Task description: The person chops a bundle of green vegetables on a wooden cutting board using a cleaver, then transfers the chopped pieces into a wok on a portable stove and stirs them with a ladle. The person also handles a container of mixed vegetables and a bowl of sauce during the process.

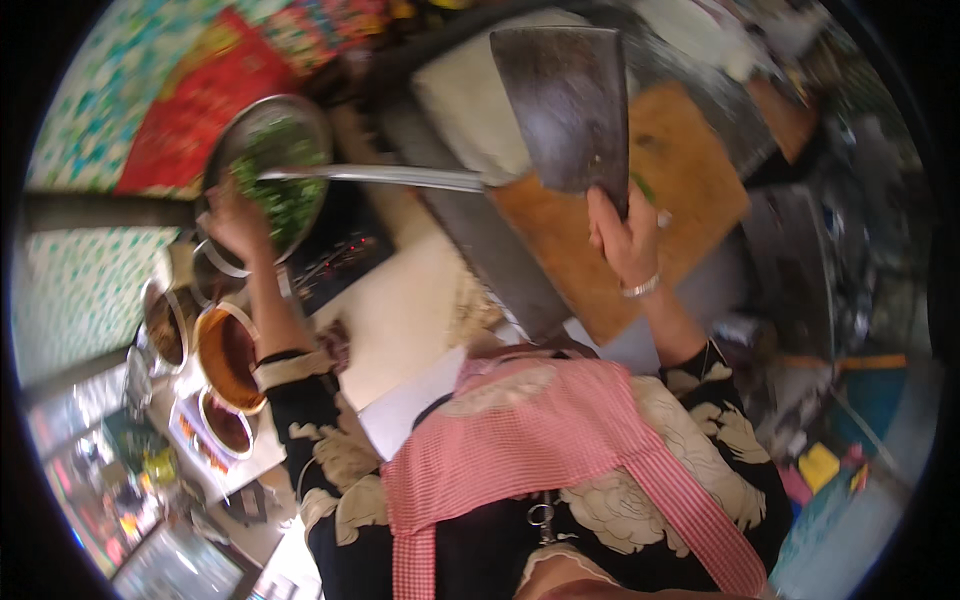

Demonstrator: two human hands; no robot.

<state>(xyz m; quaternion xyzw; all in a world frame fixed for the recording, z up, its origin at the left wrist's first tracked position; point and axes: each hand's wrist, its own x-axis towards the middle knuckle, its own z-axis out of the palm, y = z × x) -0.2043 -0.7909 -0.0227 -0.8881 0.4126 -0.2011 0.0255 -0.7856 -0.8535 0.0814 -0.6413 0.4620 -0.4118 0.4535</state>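
My right hand (pixel 626 232) grips the handle of a broad metal cleaver (pixel 566 112), its blade pointing away from me over a wooden cutting board (pixel 682 157). A bit of green lies on the board beside that hand. At the left, my left hand (pixel 238 223) is at the near left rim of a metal bowl (pixel 328 139) holding chopped green leaves (pixel 289 199). Whether its fingers grip the rim cannot be told through the blur. A long metal utensil handle (pixel 405 177) reaches from the bowl towards the board.
Under the bowl's right side shows a black induction cooker (pixel 345 255) with red lights. Bowls, one orange-brown (pixel 210 345), stand at the left. A pale rectangular slab (pixel 472 112) lies beyond the board. A dark cleaver-like sheet (pixel 787 255) is at the right.
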